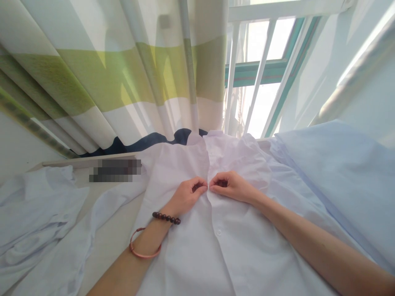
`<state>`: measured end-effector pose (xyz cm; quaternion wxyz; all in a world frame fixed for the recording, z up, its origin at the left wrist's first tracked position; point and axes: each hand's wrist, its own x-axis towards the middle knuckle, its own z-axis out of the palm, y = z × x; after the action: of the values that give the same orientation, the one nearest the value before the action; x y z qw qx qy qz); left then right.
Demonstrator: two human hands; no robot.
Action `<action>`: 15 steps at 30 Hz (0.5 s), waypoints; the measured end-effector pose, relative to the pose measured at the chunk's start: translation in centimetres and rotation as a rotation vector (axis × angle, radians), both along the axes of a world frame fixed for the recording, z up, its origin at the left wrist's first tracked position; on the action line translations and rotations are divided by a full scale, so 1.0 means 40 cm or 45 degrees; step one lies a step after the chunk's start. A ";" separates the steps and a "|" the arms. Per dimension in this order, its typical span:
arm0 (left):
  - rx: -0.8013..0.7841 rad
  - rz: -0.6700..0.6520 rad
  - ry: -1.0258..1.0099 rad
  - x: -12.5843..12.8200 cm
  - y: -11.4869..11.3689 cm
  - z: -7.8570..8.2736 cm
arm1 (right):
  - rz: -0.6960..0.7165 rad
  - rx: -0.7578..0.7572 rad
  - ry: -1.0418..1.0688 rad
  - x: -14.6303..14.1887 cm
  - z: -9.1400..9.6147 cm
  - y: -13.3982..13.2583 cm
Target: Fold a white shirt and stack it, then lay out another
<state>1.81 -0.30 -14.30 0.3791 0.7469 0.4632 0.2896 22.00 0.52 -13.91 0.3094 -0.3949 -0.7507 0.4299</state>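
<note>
A white button-up shirt [185, 255] lies spread flat in front of me, collar toward the window. My left hand [187, 195] and my right hand [230, 186] meet at the shirt's front placket, just below the collar. Both hands are curled into a pinch on the two front edges of the shirt, fingertips nearly touching. A dark bead bracelet [166, 217] and a thin pink bangle [145, 248] sit on my left wrist. One white button [219, 232] shows lower down the placket.
Another crumpled white garment [33, 205] lies at the left. A pale blue pillow or sheet [336, 172] rises at the right. Striped green and white curtains [123, 78] hang behind, beside a barred window [262, 78].
</note>
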 end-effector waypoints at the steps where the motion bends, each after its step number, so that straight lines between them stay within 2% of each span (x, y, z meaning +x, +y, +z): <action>1: -0.001 0.007 0.001 0.000 0.000 0.001 | -0.004 0.028 -0.007 0.000 -0.003 0.001; 7: -0.009 0.042 0.038 -0.002 0.003 0.007 | -0.032 0.124 -0.053 -0.007 -0.015 0.001; 15: 0.033 0.026 0.062 -0.004 0.000 0.015 | -0.070 0.231 -0.269 -0.022 0.004 -0.012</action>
<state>1.66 -0.30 -13.69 0.3549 0.7539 0.4761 0.2812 21.14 0.06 -13.76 0.2750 -0.4287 -0.8036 0.3078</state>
